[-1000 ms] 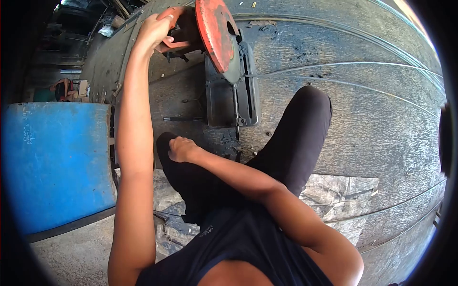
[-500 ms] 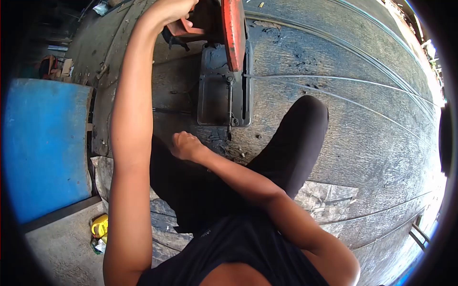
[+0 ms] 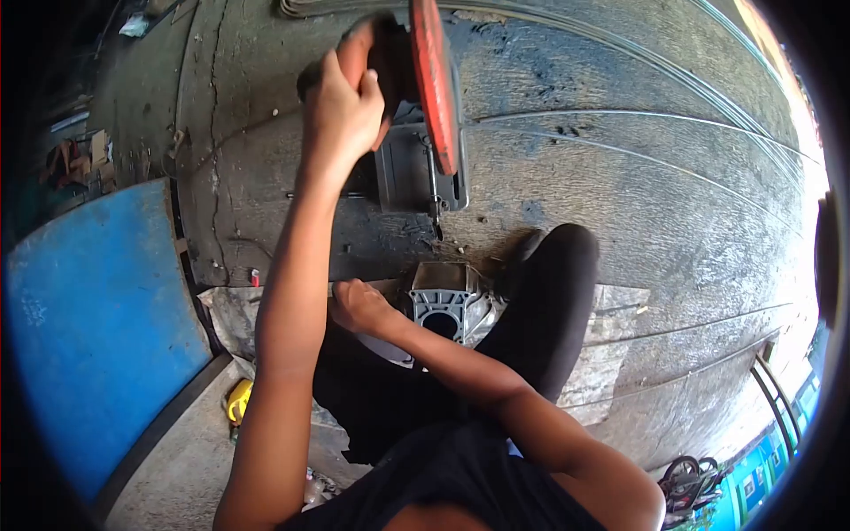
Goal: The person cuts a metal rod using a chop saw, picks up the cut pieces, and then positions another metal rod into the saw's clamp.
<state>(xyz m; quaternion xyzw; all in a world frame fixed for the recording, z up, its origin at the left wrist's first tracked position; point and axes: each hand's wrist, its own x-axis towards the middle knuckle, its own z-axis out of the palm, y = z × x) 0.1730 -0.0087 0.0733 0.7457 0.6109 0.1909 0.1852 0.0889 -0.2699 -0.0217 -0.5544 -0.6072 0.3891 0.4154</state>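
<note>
My left hand (image 3: 347, 115) is wrapped around the orange handle (image 3: 356, 55) of a cut-off saw, with the thumb toward the blade side. To the right of that hand stands the saw's red blade guard (image 3: 433, 88), tilted over the grey base (image 3: 403, 177). A clamp screw (image 3: 434, 181) runs along the base. My right hand (image 3: 361, 306) is a closed fist beside my bent leg, and nothing sticks out of it. Close to its right, a grey cast-metal housing (image 3: 440, 301) with a round opening lies between my legs.
Long thin metal rods (image 3: 646, 119) lie across the rough floor to the right. A blue panel (image 3: 97, 327) fills the left side, with a yellow container (image 3: 237, 400) near its lower edge. Stained sheeting (image 3: 611, 345) lies beneath my legs. A motorcycle (image 3: 686, 482) stands lower right.
My left hand has come closer to my body and now grips the handle more visibly. The view has shifted, the right fist sits lower, and the metal housing has come into sight.
</note>
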